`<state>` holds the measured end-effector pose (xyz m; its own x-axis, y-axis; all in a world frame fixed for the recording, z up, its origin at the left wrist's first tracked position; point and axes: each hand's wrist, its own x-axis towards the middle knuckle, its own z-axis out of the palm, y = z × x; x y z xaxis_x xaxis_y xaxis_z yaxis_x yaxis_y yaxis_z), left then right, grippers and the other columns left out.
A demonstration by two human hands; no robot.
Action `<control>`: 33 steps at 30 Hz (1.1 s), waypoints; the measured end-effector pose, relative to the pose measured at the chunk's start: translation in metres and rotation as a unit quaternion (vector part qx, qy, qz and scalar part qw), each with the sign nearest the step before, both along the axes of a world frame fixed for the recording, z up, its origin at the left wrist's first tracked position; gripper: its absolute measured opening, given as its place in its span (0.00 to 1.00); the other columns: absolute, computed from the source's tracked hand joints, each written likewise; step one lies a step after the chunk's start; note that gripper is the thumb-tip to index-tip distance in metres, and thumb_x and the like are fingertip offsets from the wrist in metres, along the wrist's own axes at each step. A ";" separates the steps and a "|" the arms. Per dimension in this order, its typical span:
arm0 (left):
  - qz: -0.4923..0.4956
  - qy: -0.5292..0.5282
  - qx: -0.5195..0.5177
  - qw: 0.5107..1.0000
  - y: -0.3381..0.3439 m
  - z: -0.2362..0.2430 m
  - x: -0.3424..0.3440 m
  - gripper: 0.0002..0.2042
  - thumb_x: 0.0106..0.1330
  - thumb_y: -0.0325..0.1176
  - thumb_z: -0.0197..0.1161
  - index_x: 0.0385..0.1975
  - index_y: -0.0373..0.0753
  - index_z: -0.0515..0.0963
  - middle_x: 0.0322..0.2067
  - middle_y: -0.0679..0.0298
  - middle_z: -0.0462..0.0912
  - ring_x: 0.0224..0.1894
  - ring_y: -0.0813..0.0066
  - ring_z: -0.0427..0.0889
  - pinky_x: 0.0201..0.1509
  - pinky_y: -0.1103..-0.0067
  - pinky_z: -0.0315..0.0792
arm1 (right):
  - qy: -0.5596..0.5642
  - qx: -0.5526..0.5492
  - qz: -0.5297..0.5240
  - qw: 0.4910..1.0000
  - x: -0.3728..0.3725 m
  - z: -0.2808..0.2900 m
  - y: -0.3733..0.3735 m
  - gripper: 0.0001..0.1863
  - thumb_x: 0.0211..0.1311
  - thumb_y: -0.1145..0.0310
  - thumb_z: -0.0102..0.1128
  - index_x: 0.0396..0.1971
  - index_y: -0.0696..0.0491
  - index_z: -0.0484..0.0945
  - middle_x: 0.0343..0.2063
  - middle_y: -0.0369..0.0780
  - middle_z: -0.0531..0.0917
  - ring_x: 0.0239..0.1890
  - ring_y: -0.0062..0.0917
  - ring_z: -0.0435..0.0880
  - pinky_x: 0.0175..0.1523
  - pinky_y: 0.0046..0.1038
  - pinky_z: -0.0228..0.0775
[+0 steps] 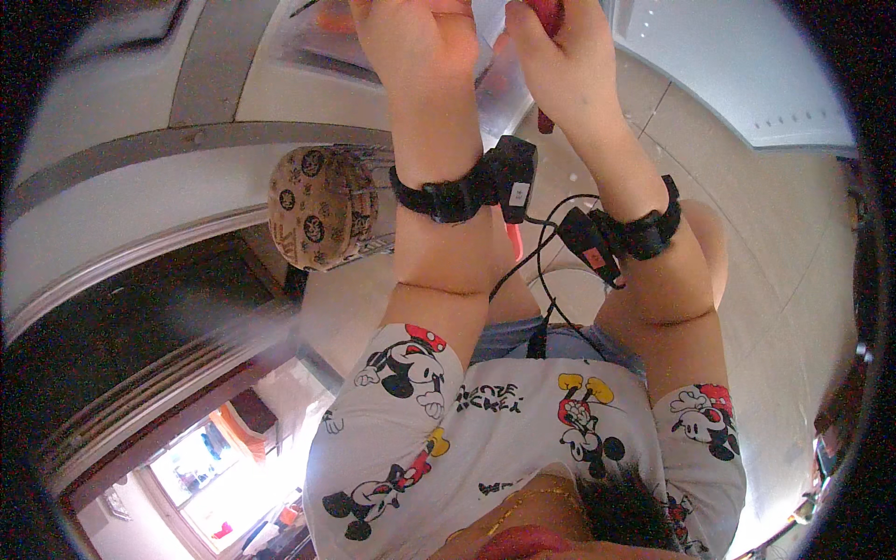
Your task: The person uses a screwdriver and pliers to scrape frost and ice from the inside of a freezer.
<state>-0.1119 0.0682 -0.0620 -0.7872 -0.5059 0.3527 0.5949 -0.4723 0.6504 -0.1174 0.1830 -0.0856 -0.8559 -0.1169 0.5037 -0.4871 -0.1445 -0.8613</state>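
At the top of the head view, my right hand (571, 65) is closed around a dark red thing (549, 13). A dark red end (545, 122) shows below that hand; whether it is the same piece I cannot tell. My left hand (425, 39) is beside it, its fingers cut off by the picture's upper edge, so its grip is hidden. Clear plastic (504, 89) shows between and behind the hands. A black strap with a small black box (515, 177) circles my left forearm. My right forearm wears a similar strap and box (590, 245).
A white panel, like an appliance door (737, 65), stands at the upper right. Left of my arms is a round, tan patterned seat or container (322, 207). Black cables (541, 247) hang between my forearms. Pale floor tiles (770, 233) lie to the right, a bright window (196, 467) lower left.
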 end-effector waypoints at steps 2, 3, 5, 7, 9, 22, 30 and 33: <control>0.002 -0.021 -0.001 1.000 -0.004 -0.002 -0.001 0.11 0.68 0.37 0.52 0.42 0.36 0.68 0.46 0.56 0.74 0.51 0.55 0.74 0.54 0.62 0.71 | -0.016 -0.002 0.012 1.000 0.002 0.000 0.001 0.31 0.51 0.79 0.48 0.59 0.60 0.57 0.27 0.42 0.71 0.27 0.26 0.70 0.34 0.24 0.66; 0.003 -0.028 0.001 1.000 -0.006 -0.004 -0.001 0.11 0.68 0.37 0.52 0.41 0.37 0.68 0.45 0.56 0.74 0.51 0.54 0.74 0.53 0.62 0.72 | -0.021 0.005 0.012 1.000 0.002 0.002 0.001 0.31 0.51 0.80 0.48 0.59 0.60 0.57 0.28 0.42 0.71 0.27 0.26 0.70 0.34 0.24 0.66; 0.004 -0.044 0.007 0.999 -0.007 -0.007 0.000 0.10 0.67 0.38 0.53 0.40 0.38 0.68 0.45 0.56 0.75 0.50 0.54 0.75 0.51 0.62 0.73 | -0.033 0.018 0.010 0.999 0.003 0.005 0.003 0.31 0.51 0.80 0.48 0.59 0.61 0.57 0.28 0.42 0.72 0.27 0.26 0.70 0.34 0.24 0.66; 0.012 -0.061 0.001 0.998 -0.005 -0.009 0.001 0.10 0.67 0.38 0.53 0.40 0.38 0.68 0.44 0.56 0.75 0.50 0.54 0.75 0.50 0.62 0.74 | -0.003 0.003 0.003 1.000 -0.001 0.000 0.003 0.31 0.50 0.80 0.48 0.59 0.61 0.57 0.29 0.43 0.72 0.27 0.26 0.71 0.35 0.24 0.67; 0.024 -0.074 -0.001 0.997 -0.007 -0.010 0.004 0.10 0.67 0.38 0.54 0.40 0.38 0.67 0.44 0.56 0.75 0.50 0.53 0.75 0.50 0.62 0.74 | 0.006 0.002 0.003 1.000 0.000 0.000 0.004 0.31 0.50 0.80 0.48 0.59 0.61 0.57 0.30 0.43 0.73 0.28 0.26 0.71 0.36 0.24 0.67; 0.003 -0.056 0.002 0.998 0.000 -0.005 0.002 0.09 0.69 0.38 0.51 0.40 0.39 0.67 0.44 0.55 0.75 0.49 0.52 0.76 0.48 0.61 0.76 | -0.022 -0.053 0.044 0.997 0.002 -0.003 0.001 0.31 0.53 0.83 0.46 0.61 0.61 0.55 0.31 0.34 0.69 0.28 0.15 0.66 0.34 0.15 0.63; 0.008 -0.062 0.012 0.998 0.004 -0.007 0.005 0.09 0.69 0.38 0.51 0.41 0.40 0.66 0.43 0.55 0.75 0.49 0.54 0.76 0.46 0.64 0.77 | -0.053 -0.039 0.052 0.997 0.005 0.004 0.006 0.31 0.53 0.84 0.46 0.61 0.62 0.55 0.30 0.32 0.67 0.28 0.14 0.65 0.33 0.14 0.62; 0.009 -0.060 0.019 0.998 0.006 -0.004 0.005 0.09 0.68 0.37 0.51 0.41 0.40 0.66 0.44 0.56 0.75 0.50 0.54 0.76 0.49 0.63 0.75 | -0.047 -0.050 0.023 0.997 0.002 0.003 0.009 0.31 0.54 0.83 0.47 0.61 0.62 0.55 0.30 0.33 0.68 0.27 0.14 0.66 0.33 0.15 0.63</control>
<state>-0.1066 0.0741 -0.0662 -0.8131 -0.5318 0.2369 0.5224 -0.4870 0.7000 -0.1150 0.1918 -0.0821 -0.8949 -0.1098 0.4326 -0.3957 -0.2530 -0.8828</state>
